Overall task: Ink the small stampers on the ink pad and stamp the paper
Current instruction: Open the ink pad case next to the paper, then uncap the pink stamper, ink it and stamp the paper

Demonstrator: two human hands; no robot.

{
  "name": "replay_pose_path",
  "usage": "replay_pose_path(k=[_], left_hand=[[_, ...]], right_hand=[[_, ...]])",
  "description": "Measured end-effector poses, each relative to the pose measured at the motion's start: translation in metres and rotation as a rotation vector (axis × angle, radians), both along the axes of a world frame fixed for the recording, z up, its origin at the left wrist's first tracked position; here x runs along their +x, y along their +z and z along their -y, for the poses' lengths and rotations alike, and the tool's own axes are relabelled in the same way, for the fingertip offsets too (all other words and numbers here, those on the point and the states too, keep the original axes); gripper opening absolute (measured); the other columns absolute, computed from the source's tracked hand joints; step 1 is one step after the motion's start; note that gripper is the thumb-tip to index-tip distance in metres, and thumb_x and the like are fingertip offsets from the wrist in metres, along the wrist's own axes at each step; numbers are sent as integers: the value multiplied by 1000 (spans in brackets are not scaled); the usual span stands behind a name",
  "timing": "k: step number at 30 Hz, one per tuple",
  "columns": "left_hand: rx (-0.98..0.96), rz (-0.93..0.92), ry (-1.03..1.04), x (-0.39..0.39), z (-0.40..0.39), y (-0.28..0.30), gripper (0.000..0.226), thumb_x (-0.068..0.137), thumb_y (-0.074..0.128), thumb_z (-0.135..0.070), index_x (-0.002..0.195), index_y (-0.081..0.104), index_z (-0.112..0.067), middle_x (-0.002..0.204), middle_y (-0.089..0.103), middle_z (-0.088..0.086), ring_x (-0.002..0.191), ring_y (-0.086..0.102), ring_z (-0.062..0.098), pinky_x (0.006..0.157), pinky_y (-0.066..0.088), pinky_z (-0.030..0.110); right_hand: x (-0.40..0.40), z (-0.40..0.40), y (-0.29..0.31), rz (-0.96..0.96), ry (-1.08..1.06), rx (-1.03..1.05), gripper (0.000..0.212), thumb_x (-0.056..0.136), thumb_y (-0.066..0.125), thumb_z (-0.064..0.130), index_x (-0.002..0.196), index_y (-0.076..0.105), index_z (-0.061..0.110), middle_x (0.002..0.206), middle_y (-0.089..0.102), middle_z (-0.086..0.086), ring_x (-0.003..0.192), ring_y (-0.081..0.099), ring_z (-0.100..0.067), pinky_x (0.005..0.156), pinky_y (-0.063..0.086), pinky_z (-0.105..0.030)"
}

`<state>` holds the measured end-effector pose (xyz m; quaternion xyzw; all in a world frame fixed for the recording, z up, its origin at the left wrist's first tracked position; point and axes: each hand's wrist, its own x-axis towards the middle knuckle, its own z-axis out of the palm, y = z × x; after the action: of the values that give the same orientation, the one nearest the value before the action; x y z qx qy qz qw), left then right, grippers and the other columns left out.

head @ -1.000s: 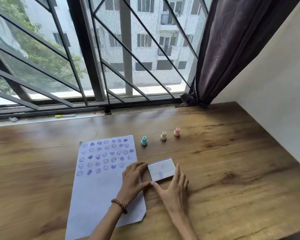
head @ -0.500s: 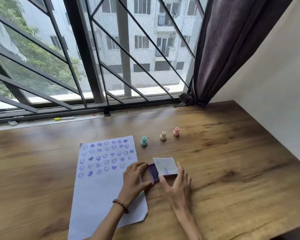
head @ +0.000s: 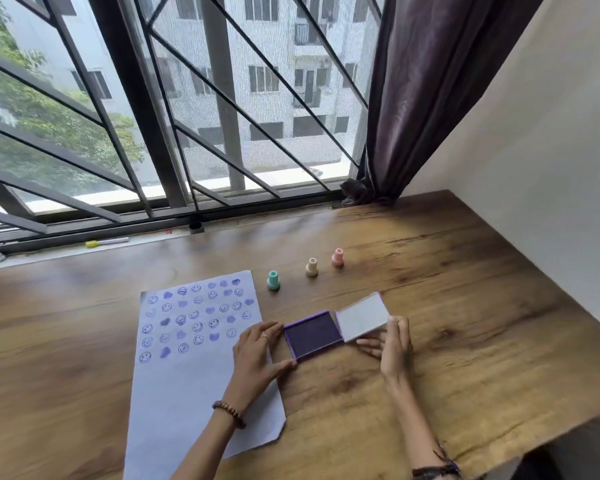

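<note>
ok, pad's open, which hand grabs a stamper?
Right, probably. Right hand only pinches the lid, with the cream stamper and pink stamper just beyond it; left hand holds the ink pad beside the paper.

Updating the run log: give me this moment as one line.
ink pad open | left hand grips its edge | right hand pinches lid, tilted up | stampers untouched | paper part stamped

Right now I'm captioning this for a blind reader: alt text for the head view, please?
A person's left hand holds a purple ink pad on a wooden table while the right hand pinches its lid open. A paper with purple stamps lies to its left; teal stamper, cream stamper and pink stamper stand behind.
</note>
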<state>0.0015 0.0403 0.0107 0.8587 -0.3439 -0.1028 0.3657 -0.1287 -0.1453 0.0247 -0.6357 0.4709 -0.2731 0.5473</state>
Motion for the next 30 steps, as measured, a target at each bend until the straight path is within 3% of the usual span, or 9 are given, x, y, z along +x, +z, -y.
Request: replay_pose_path(k=[5, 13, 18, 21, 23, 25, 27, 30], left_hand=[[-1, -15, -3, 0, 1, 1, 64, 70, 76, -35, 126, 50, -19, 134, 48, -1, 127, 35, 17, 96, 20, 26], [59, -82, -4, 2, 0, 5, 66, 72, 75, -31, 129, 44, -22, 137, 45, -3, 128, 35, 17, 100, 21, 29], [62, -110, 19, -1, -1, 9, 70, 77, 70, -27, 136, 34, -22, 139, 42, 0, 129, 35, 20, 107, 27, 39], [-53, -20, 44, 0, 14, 19, 54, 81, 66, -27, 129, 43, -27, 126, 51, -4, 120, 42, 16, 101, 34, 37], [-138, -54, 10, 2, 37, 30, 40, 84, 62, -21, 122, 50, -28, 117, 56, -7, 114, 49, 13, 95, 37, 26], [-189, -152, -18, 5, 66, 39, 37, 86, 58, -13, 120, 52, -26, 117, 59, -7, 113, 53, 12, 95, 41, 25], [-172, -206, -52, 8, 96, 43, 41, 88, 54, -12, 126, 47, -23, 127, 57, -3, 115, 53, 11, 98, 43, 30], [-115, -275, -81, 19, 139, 43, 56, 88, 50, -9, 138, 27, -18, 133, 49, 7, 118, 48, 18, 93, 40, 25]], right_hand=[[1, 8, -6, -67, -74, 20, 15, 99, 27, 17, 92, 37, 10, 62, 49, -13, 30, 53, -14, 28, 40, -15], [4, 11, -1, -235, -85, -99, 15, 93, 37, 4, 78, 40, 7, 49, 48, -8, 33, 52, -21, 24, 35, -17], [1, 10, 1, -326, -28, -202, 5, 91, 45, 9, 89, 40, 7, 60, 62, -21, 49, 59, -36, 44, 47, -42], [7, 14, 5, -335, -28, -326, 13, 89, 52, 12, 98, 43, 7, 77, 68, -26, 63, 60, -39, 50, 36, -37], [19, 18, 12, -317, -5, -355, 11, 87, 55, 12, 96, 50, 7, 81, 70, -23, 71, 61, -39, 57, 39, -38], [35, 24, 17, -299, 23, -356, 7, 86, 58, 14, 91, 58, 9, 86, 72, -17, 78, 64, -36, 63, 45, -38], [53, 32, 20, -282, 37, -362, 6, 85, 60, 15, 88, 61, 10, 88, 73, -13, 79, 64, -34, 65, 48, -38], [78, 49, 20, -256, 66, -358, 8, 83, 62, 15, 90, 64, 11, 91, 73, -11, 83, 65, -31, 68, 50, -37]])
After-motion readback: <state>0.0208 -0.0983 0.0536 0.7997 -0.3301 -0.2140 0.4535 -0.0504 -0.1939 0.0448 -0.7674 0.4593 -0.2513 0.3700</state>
